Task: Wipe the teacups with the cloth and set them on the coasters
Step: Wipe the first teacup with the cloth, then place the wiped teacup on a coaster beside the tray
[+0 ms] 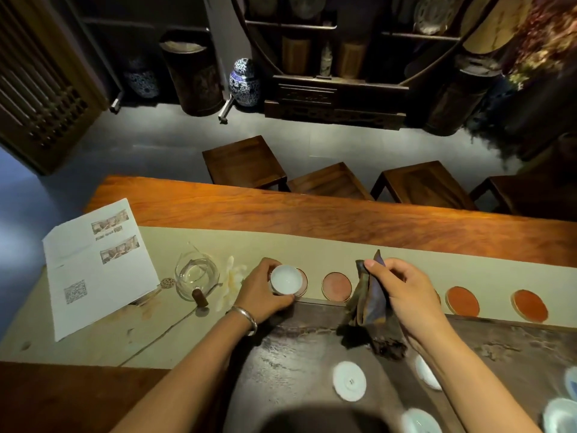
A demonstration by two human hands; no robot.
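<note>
My left hand grips a small white teacup upright, just over the leftmost round coaster, whose right rim shows beside the cup. My right hand pinches a dark blue-brown cloth that hangs down over the edge of the dark tea tray. A bare pink coaster lies between my hands. Two orange-red coasters lie further right. Several white teacups stand on the tray near me.
A beige runner covers the wooden table. A glass pitcher, a pale flower ornament and a printed sheet lie at the left. Wooden stools stand beyond the table's far edge.
</note>
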